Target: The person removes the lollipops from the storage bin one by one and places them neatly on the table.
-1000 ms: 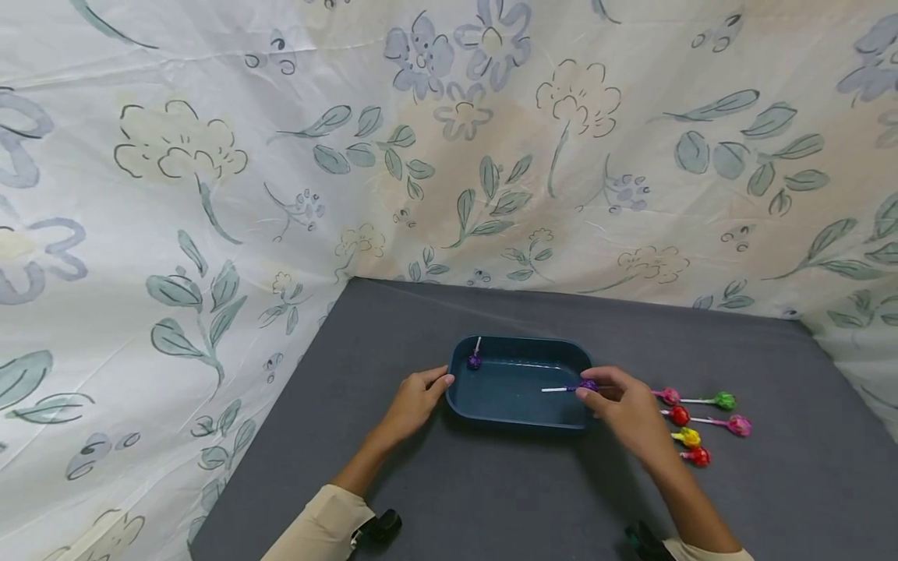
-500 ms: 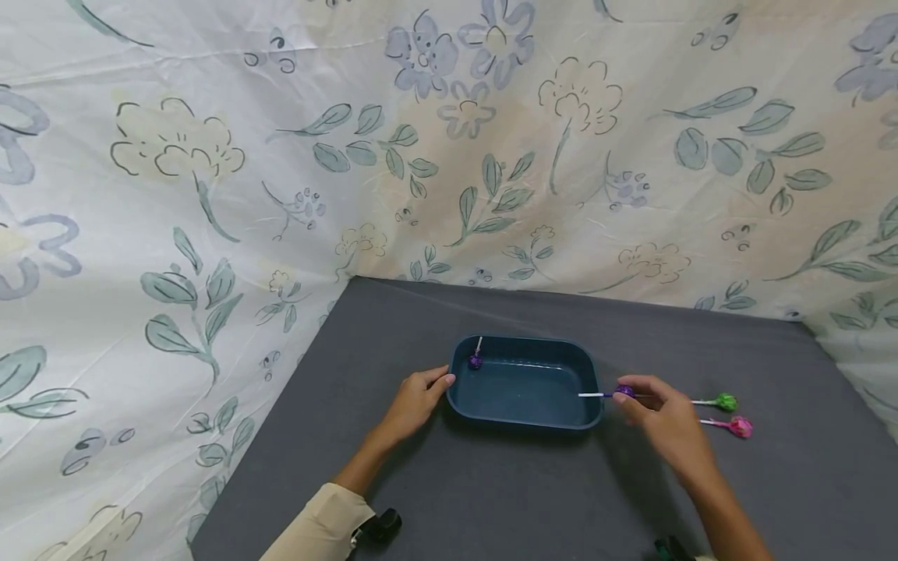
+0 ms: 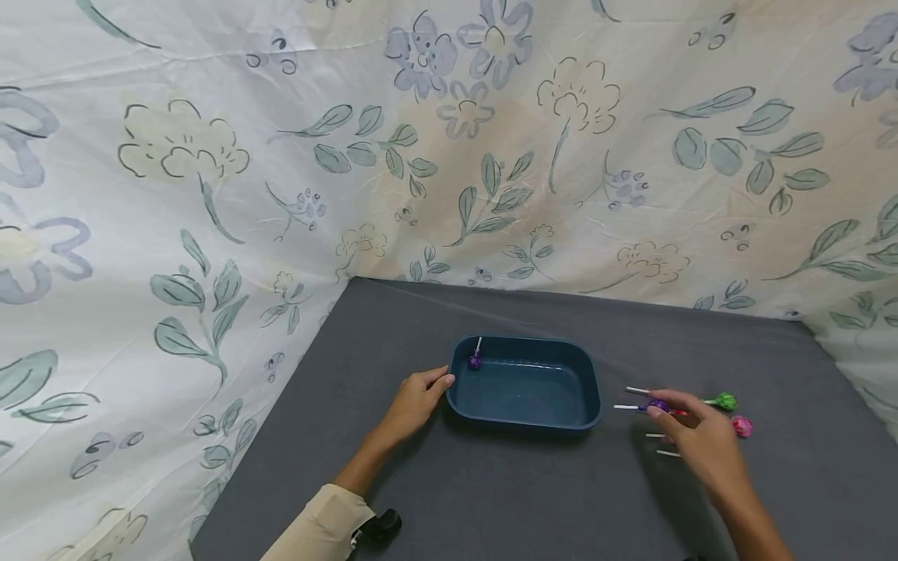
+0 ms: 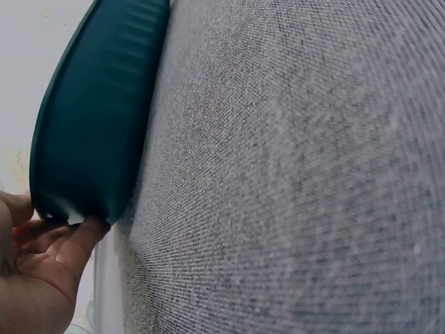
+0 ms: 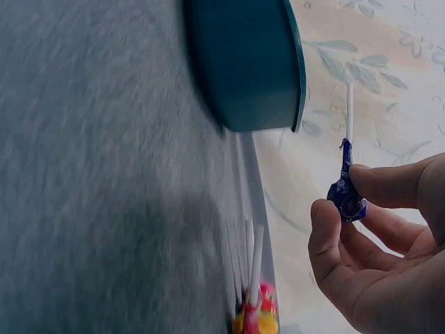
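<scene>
At the left end of a dark teal tray point(image 3: 522, 421), my left hand point(image 3: 414, 401) grips the rim and end wall; in the left wrist view its fingers point(image 4: 76, 247) lie against that wall. My right hand point(image 3: 701, 440) pinches a purple-wrapped lollipop point(image 5: 346, 198) by its head, thumb on one side, with the white stick pointing away from the hand. In the head view this hand is to the right of the tray, over a group of lollipops it partly hides. Another purple lollipop point(image 3: 475, 361) lies in the tray's far left corner.
Right of the tray on the grey cloth-covered table point(image 3: 491, 499) lie several lollipops, including a green one point(image 3: 726, 402) and a pink one point(image 3: 741, 426). White sticks of others show beside the right hand. A floral curtain point(image 3: 449, 195) hangs behind and to the left.
My right hand has moved rightward from over the tray's right end to above the lollipop group, still pinching the purple lollipop. The left hand and tray stay put.
</scene>
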Motion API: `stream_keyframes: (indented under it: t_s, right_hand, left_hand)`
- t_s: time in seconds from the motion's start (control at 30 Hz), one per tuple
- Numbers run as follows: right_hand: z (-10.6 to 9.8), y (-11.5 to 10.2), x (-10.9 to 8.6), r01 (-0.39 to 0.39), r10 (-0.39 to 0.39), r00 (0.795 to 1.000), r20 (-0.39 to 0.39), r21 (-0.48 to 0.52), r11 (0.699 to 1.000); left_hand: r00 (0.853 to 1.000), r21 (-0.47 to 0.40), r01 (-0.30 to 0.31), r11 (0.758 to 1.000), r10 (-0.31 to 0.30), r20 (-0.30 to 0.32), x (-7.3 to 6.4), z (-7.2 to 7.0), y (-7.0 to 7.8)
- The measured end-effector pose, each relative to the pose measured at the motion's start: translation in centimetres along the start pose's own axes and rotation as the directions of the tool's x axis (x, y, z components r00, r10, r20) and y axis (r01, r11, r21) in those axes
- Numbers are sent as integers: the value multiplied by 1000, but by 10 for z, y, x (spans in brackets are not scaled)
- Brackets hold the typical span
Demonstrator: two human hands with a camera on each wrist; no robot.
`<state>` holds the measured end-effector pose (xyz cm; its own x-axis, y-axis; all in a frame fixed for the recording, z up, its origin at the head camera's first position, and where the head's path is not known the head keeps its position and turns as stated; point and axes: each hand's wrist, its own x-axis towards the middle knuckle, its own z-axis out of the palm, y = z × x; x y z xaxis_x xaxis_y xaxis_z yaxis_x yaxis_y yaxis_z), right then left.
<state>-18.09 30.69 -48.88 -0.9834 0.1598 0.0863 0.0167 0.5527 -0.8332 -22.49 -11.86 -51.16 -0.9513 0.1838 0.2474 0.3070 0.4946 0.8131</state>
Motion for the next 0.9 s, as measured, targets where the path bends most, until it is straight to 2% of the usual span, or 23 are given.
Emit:
stream_keyframes:
  t_s: [0.17,0.3,0.53,0.67,0.9]
  right_hand:
    - [-13,11,-1,21,-20,1000,-23,28,999]
    - [-22,18,0,8,-7,999,-33,28,1000]
    - [-36,26,4,-119,110,991,-76,-111,987]
    - [-42,33,9,-190,177,979,-102,-129,973]
    - [-50,46,10,-213,201,973,-115,-108,971]
  left_hand:
    - [999,-24,33,999,-32,14,0,-1,2]
    - [999,-30,38,999,-38,13,0,-1,4]
    - [999,-22,38,999,-37,15,1,-1,4]
    - [999,-20,40,999,-40,10,2,0,4]
    - [999,-22,47,999,-47,-1,2,0,6]
